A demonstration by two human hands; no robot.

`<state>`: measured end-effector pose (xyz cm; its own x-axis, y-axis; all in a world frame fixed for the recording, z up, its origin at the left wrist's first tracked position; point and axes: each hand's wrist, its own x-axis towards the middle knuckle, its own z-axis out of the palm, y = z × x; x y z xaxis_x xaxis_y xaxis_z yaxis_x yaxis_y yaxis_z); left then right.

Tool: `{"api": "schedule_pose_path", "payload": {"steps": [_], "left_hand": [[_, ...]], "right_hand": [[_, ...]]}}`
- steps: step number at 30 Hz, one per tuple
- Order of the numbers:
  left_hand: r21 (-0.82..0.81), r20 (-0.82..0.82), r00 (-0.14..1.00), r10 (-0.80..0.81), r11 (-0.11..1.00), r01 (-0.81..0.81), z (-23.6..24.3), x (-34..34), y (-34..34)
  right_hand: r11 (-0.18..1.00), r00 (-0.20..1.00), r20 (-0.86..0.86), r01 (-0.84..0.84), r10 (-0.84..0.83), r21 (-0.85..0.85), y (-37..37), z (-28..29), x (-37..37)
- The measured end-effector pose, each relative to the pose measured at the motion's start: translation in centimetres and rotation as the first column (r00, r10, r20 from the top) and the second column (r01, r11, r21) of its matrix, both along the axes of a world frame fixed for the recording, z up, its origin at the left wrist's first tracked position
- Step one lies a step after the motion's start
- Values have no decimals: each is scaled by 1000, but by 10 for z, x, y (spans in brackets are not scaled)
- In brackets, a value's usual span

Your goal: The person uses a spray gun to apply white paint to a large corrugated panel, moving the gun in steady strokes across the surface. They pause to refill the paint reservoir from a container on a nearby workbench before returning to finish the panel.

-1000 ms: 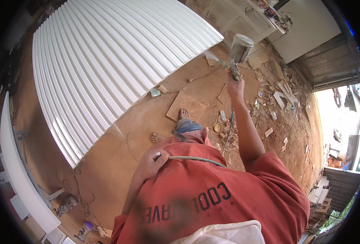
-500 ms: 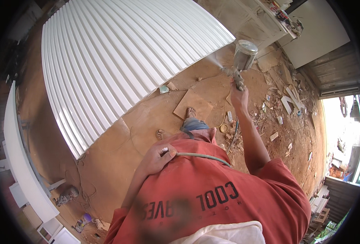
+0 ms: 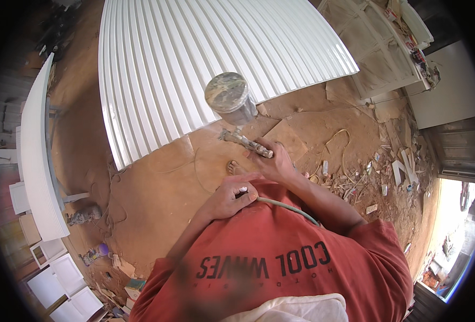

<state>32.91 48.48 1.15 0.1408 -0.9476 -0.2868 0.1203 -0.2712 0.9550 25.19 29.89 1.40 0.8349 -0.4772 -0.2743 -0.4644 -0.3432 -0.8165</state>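
My right hand is wrapped round a paint-spattered spray gun with a metal cup on top; a faint mist shows at its nozzle, just off the near edge of a white corrugated panel. My left hand, closed round a green-grey hose, rests against the front of my red shirt. Behind the spray gun the panel fills the upper middle of the view. My bare toes partly show between my arms.
A long white curved piece stands on a frame at left, above white framed pieces. A dusty white unit holds clutter at upper right. Scrap and cords litter the dirt floor. A bright opening is at right.
My right hand and the spray gun have swung leftward and down, nearer my body and left hand. The view has turned, so the panel and surroundings appear shifted.
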Motion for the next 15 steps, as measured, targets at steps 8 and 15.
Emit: {"api": "schedule_pose_path", "payload": {"steps": [8,15], "left_hand": [[-45,-48,998,43,998,-45,13,5,6],[-97,-59,997,58,993,-63,15,13,11]], "right_hand": [[970,959,143,240,-244,50,-45,-20,43],[766,769,183,635,-613,-100,-161,-27,24]]}}
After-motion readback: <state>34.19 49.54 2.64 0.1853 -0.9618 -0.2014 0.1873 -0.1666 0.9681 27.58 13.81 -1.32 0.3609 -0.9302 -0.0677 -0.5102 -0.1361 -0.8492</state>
